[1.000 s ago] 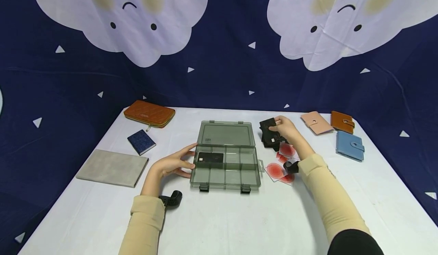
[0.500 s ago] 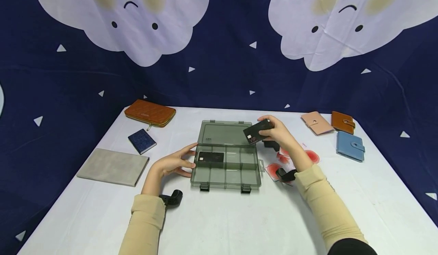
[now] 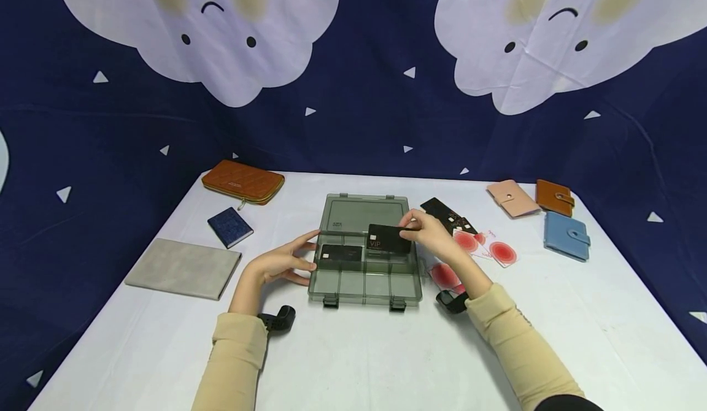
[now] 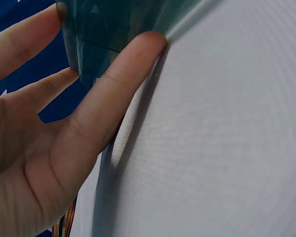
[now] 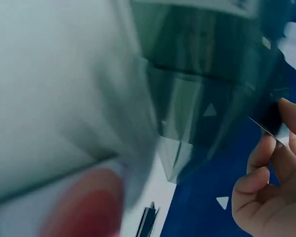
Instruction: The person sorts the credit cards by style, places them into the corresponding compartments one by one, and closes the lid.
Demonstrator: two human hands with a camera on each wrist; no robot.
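**Black card held over an open compartment box**

A person sits at a white table (image 3: pixel 353 362) against a dark blue backdrop printed with pale cloud faces. At the centre of the table lies a smoky, see-through plastic organiser box (image 3: pixel 364 285), its lid (image 3: pixel 361 215) folded flat on the far side.

The right hand (image 3: pixel 433 234) pinches a black card (image 3: pixel 388 239) by its right edge between thumb and fingertips. The card hangs above the box's far row of compartments, roughly over the middle, with its face showing the letters "VIP". A second black card (image 3: pixel 340 253) already lies flat in the far-left compartment, just left of the held one.

The left hand (image 3: pixel 282 262) is open, its straight fingers resting against the box's left wall; the left wrist view shows fingertips touching the tinted plastic where it meets the table.

Right of the box, more black cards (image 3: pixel 442 210) and white cards with red circles (image 3: pixel 488 248) lie spread on the table. Further right, near the far corner, sit a pink wallet (image 3: pixel 510 198), a brown wallet (image 3: pixel 554 197) and a blue wallet (image 3: pixel 566 235). On the left are a tan quilted zip wallet (image 3: pixel 243 181), a small dark blue notebook (image 3: pixel 230 227) and a flat grey pouch (image 3: pixel 182 268).
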